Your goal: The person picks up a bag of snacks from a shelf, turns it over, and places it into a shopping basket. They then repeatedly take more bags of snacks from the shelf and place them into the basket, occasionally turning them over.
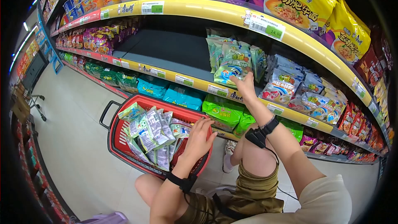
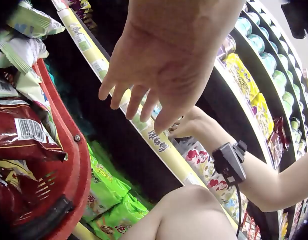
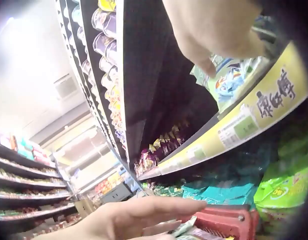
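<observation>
My right hand [image 1: 246, 87] is at the lower right of the front pale-green snack bag [image 1: 233, 64] on the middle shelf. Its thumb lies on the bag's face and the fingers reach around the right edge, partly hidden. Several like bags stand behind it. My left hand [image 1: 198, 140] is over the right end of the red basket [image 1: 117, 143], palm down with straight fingers; its palm and spread fingers show in the left wrist view, holding nothing. Silver-purple and green snack bags [image 1: 155, 130] lie heaped in the basket.
Right of the green bags stand blue-white snack bags [image 1: 282, 84]. Below are teal packs [image 1: 182, 96] and bright green packs [image 1: 224, 112]. A yellow shelf edge [image 1: 199, 6] with price tags overhangs the middle shelf. My bent knee [image 1: 259, 157] is close to the lower shelf.
</observation>
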Available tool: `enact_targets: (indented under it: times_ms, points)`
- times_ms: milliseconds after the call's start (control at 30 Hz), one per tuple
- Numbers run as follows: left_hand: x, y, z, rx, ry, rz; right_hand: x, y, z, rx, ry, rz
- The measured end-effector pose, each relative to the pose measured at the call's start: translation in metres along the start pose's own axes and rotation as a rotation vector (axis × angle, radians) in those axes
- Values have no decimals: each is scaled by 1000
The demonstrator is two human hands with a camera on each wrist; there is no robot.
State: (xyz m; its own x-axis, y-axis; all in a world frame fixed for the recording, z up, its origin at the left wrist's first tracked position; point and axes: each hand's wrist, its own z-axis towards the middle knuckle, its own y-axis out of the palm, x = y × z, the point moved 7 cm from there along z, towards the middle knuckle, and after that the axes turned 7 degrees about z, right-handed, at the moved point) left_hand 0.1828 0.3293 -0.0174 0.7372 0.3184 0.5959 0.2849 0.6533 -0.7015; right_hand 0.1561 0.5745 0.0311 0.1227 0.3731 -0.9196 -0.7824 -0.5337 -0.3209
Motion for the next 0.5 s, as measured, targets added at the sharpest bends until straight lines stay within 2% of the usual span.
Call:
enact_targets:
  times_ms: [100,133,200,267,300,367,400,433,467,500]
  points:
    - [3,-2,3,-32,11,4,2,6,24,-19,-88,197]
    - [3,-8,4,-17,-7,-37,17,11,34,12,-32,58]
    - [12,-20,12,-1,-23,-65,30,21,43,33,-19,15]
    - [-1,-33,28,71,-369,-566,36,27,49,66,4,-37]
    - [-2,-48,49,101,-374,-574,23,22,41,173,-86,63]
    - [-10,-70,99,156,-396,-636,22,25,41,173,-46,2]
    - [-15,-77,128,173,-479,-709,12,22,35,147,-66,-9]
    - [-28,-79,160,139,-483,-721,15,25,32,146,-63,-5]
    - [-44,-76,188,176,-573,-712,16,25,30,191,-123,-39]
    - [-90,-61,221,116,-667,-805,14,26,28,235,-187,-73]
